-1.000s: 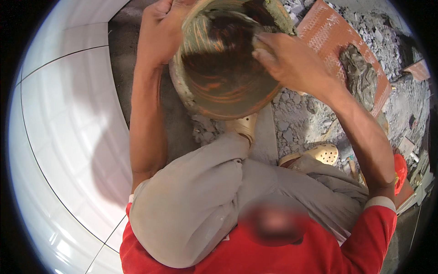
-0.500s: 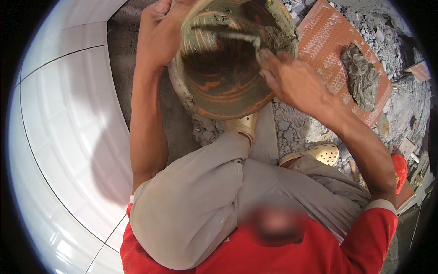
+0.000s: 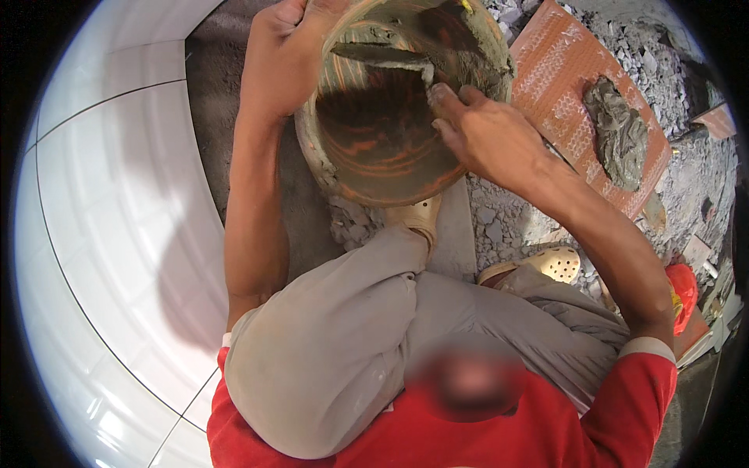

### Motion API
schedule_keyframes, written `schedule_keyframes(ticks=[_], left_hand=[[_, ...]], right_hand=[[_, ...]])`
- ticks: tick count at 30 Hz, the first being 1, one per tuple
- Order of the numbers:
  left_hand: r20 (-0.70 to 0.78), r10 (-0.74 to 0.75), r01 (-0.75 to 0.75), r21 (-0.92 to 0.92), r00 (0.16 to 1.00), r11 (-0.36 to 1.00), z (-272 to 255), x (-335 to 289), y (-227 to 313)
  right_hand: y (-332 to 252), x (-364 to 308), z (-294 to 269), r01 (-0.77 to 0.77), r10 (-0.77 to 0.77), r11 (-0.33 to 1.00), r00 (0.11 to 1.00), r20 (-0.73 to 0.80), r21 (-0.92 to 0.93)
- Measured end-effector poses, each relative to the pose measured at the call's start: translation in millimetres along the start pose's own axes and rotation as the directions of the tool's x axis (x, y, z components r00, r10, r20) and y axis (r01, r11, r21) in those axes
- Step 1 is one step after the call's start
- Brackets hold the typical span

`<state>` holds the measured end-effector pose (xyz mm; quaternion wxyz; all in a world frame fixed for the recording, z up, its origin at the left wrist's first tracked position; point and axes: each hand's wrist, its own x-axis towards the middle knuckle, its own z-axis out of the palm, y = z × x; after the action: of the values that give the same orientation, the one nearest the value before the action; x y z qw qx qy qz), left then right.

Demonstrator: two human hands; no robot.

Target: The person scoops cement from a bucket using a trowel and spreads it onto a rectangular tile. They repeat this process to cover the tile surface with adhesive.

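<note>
Nearest, the legs (image 3: 312, 351) are folded, leaving room in front for the bucket (image 3: 382, 175). It is tilted with its mouth towards the person, probably so that the inner wall can be reached; whether its lower edge rests on 1 of the 2 pale shoes (image 3: 415, 214) cannot be told. The right hand (image 3: 495, 132) grasps the trowel (image 3: 378, 54) at its handle end, the blade inside the bucket and pointing left. That forearm slants inward from an elbow held out wide, the wrist near the bucket's right side. The left hand (image 3: 285, 66) clasps the rim at upper left, likely to steady the tilt; its fingers are partly cut off by the view's edge, and its forearm stretches almost straight ahead. Beyond, at right, a grey lump (image 3: 620, 132) lies on the orange tile (image 3: 550, 62), which seems to keep it off the rubble (image 3: 654, 66).
</note>
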<state>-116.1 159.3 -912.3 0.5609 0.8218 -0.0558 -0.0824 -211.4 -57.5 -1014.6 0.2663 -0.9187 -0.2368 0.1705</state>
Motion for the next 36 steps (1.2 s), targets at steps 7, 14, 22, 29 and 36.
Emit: schedule_keyframes(ticks=[7, 14, 22, 29, 36], left_hand=[[-0.065, 0.024, -0.019, 0.076, 0.998, 0.997, -2.6, -2.0, -1.2], [-0.035, -0.001, 0.001, 0.020, 0.999, 1.000, -3.1, 4.1, -4.8], [-0.082, 0.047, -0.039, 0.098, 0.995, 0.994, 1.5, -0.7, -1.3], [-0.032, 0.018, -0.017, 0.036, 0.999, 0.999, 5.2, 4.2, 2.8], [-0.059, -0.020, 0.018, -0.018, 0.998, 1.000, 7.0, 2.9, 1.5]], right_hand=[[-5.6, -19.2, -2.2, 0.071, -0.057, 0.995, 0.982, 0.179, -0.073], [1.5, -4.8, -6.2, 0.032, -0.035, 0.991, 0.999, -0.023, -0.130], [9.0, -11.9, -16.7, -0.044, 0.047, 0.995, 0.998, 0.042, -0.086], [11.0, -16.0, -9.8, 0.036, -0.023, 0.986, 0.996, 0.081, -0.161], [17.7, -6.2, -17.2, 0.012, -0.014, 0.999, 0.999, -0.042, -0.046]])
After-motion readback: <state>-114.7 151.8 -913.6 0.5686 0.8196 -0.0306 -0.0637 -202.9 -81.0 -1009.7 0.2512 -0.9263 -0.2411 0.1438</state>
